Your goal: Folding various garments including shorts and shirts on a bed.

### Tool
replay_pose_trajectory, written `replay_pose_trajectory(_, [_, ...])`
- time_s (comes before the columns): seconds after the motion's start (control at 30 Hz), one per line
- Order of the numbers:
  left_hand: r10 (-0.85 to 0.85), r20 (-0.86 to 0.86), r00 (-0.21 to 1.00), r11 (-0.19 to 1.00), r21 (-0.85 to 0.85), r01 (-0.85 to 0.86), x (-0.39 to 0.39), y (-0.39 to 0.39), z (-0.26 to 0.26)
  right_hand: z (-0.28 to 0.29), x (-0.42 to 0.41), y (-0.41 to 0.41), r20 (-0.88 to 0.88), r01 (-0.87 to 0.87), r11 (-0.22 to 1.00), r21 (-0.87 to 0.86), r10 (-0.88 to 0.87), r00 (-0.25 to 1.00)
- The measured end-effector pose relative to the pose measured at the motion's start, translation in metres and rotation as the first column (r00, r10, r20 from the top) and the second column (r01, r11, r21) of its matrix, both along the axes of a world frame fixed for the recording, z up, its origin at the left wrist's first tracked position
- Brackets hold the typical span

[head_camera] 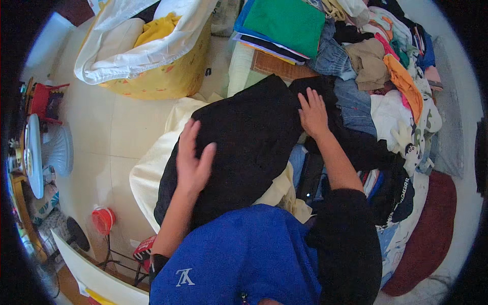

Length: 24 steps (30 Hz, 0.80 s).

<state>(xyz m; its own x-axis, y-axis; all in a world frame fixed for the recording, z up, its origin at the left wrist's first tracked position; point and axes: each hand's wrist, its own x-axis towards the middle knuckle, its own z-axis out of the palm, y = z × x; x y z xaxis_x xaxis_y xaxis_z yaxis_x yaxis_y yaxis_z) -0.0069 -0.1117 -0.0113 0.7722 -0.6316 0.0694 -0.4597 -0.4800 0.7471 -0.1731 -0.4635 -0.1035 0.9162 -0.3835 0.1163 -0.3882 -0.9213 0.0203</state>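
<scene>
A large black cloth garment [244, 141] lies spread in front of me, over a cream cloth [152, 171]. My left hand [193, 158] is over its left part with the fingers apart, slightly blurred; whether it touches the fabric I cannot tell. My right hand [314, 112] lies flat with spread fingers at the garment's right edge, beside more black fabric [343, 137]. Neither hand grips anything. Blue denim pieces [354, 105] lie right of my right hand. A stack of folded clothes with a green piece [284, 26] on top stands beyond the black garment.
A heap of mixed clothes, with brown shorts [368, 63] and an orange garment [404, 85], covers the right side. A yellow basket with a white liner [152, 80] stands at the upper left. On the left are a red chair [42, 103], a blue round table [34, 156] and a red stool [103, 220].
</scene>
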Motion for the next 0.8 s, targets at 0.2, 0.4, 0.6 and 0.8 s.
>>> replay_pose_trajectory(0.2, [-0.256, -0.001, 0.967, 0.966, -0.017, 0.256, -0.045, 0.146, 0.048, 0.061, -0.053, 0.033, -0.039, -0.320, 0.935, 0.153, 0.329, 0.943])
replay_pose_trajectory(0.4, [-0.253, -0.058, 0.966, 0.948, 0.183, 0.259, -0.083, 0.209, 0.037, 0.029, -0.029, 0.048, -0.079, -0.315, 0.938, 0.146, 0.329, 0.941])
replay_pose_trajectory(0.6, [-0.238, 0.002, 0.971, 0.959, 0.161, 0.235, -0.084, 0.222, 0.014, 0.006, -0.021, 0.027, -0.040, -0.474, 0.880, -0.022, 0.473, 0.880])
replay_pose_trajectory(0.8, [-0.289, 0.116, 0.950, 0.941, 0.214, 0.260, -0.076, 0.214, 0.005, 0.068, 0.007, -0.001, 0.044, -0.318, 0.911, 0.262, 0.318, 0.947])
